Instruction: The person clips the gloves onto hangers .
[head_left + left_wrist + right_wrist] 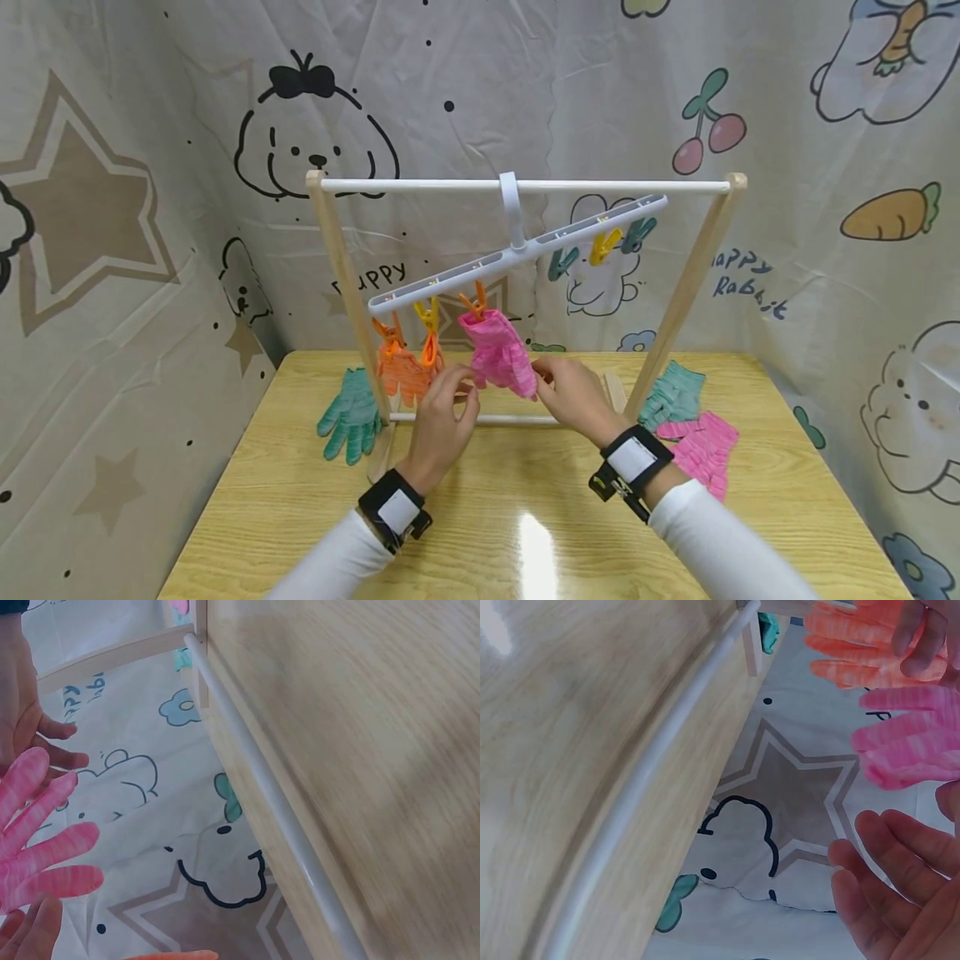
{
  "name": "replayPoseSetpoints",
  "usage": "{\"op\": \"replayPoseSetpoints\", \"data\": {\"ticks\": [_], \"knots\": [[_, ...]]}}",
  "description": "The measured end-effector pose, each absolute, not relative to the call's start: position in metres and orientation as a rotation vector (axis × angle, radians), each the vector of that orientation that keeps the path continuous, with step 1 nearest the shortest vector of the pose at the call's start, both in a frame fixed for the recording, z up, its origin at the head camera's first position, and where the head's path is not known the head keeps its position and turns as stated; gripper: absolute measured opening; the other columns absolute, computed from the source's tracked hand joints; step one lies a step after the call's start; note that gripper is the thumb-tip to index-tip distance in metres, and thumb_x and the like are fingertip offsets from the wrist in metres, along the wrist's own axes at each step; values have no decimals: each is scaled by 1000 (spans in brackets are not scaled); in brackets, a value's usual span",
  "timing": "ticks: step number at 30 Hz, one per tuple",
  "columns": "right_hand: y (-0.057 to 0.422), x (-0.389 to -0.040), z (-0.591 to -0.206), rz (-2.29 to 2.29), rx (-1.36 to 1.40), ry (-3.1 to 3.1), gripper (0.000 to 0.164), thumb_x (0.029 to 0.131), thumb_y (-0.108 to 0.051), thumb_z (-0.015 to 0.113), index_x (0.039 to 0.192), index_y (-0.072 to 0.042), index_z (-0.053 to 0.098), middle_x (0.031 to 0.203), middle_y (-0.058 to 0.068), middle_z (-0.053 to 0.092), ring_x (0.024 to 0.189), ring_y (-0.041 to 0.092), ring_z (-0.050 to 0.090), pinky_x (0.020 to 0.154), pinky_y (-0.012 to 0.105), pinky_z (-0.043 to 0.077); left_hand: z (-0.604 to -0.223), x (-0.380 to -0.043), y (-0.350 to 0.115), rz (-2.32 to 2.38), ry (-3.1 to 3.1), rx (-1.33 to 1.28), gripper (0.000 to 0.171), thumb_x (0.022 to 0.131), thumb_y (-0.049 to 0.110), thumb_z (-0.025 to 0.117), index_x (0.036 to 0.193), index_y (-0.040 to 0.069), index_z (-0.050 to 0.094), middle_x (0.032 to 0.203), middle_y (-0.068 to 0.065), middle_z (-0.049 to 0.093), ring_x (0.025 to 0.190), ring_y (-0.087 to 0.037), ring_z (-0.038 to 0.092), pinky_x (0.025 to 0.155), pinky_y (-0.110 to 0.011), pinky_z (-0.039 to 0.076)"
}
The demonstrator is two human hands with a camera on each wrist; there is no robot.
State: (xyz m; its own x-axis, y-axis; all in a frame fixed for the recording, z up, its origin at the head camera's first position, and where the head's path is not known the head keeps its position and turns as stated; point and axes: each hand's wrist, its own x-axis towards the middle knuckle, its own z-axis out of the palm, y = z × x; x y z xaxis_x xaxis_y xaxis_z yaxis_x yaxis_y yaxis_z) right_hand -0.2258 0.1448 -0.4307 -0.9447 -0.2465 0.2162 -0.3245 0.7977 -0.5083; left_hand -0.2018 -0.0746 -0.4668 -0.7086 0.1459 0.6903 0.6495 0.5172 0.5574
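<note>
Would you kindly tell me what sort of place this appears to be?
Probably a small staged indoor workspace, perhaps for recording: a cartoon-printed cloth backdrop lines the back and sides of a wood-grain table, where a small rack holds a hanger with a pink glove clipped on.

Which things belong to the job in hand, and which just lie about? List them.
Likely in the job: hanging pink glove, hanging orange glove, hanger, clips, frame.
Likely lying about: green glove at left, green glove at right, loose pink glove.
</note>
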Motion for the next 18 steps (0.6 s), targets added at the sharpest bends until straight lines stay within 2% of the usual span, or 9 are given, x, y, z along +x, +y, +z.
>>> {"op": "replayPoseSetpoints", "data": {"ticks": [9, 18], "knots": [[145, -213, -447, 841, 439, -2827, 19, 99, -28, 60, 94, -16, 74, 91, 2, 76, 81, 16, 70, 64, 32, 53, -475, -198, -77, -1140, -2220, -634, 22, 93, 3, 63, 115, 2, 64, 111, -15, 71, 90, -23, 72, 75, -32, 62], [147, -194, -467, 906, 454, -2833, 26, 102, -31, 60, 111, -14, 76, 96, -1, 76, 85, 13, 69, 70, 34, 56, -483, -193, -84, -1052, -2275, -621, 21, 92, 9, 67, 113, 6, 65, 114, -13, 71, 88, -22, 72, 74, -32, 62]]}}
